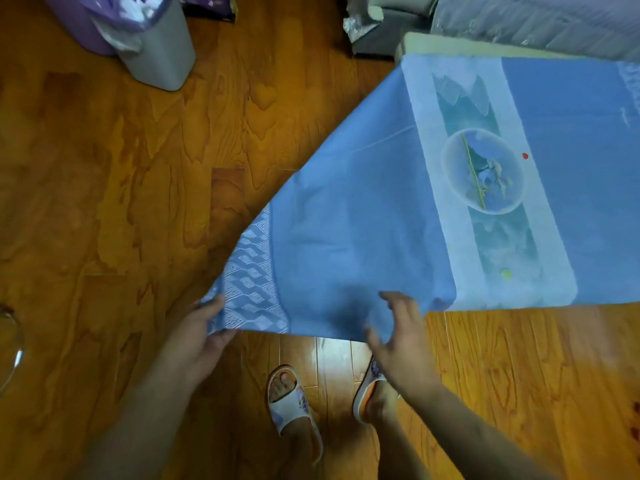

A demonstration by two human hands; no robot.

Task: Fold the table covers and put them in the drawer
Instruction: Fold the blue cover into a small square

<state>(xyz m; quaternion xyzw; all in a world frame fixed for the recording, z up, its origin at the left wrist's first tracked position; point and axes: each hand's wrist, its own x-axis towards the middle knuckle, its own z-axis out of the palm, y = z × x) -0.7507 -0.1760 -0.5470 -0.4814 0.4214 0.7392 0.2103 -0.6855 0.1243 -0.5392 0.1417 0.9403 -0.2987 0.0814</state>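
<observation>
Both forearms reach in from the bottom edge, bare. Left hand (201,332) pinches the near corner of the blue table cover (363,237), thumb on top of the white patterned border, fingers curled under the cloth. Right hand (401,336) grips the same near edge further right, fingers spread on top of the fabric; that hand is motion-blurred, so the exact hold underneath cannot be told.

Table cover position: far part lies flat on the desk (450,43) at upper right, pale printed strip with a round landscape motif running down it. Near part is lifted off the desk and stretched toward the person, hanging above the wooden floor (121,185) between the 2 hands.

Below the cloth: 2 feet in white slippers (289,400) on the floor, the right one partly hidden behind the right forearm.

Surroundings: grey waste bin (159,46) with a plastic liner at upper left, standing on the floor, well apart from the cover. Grey cushioned furniture (536,19) behind the desk. Curved glass rim (14,344) at far left edge, unidentifiable.
</observation>
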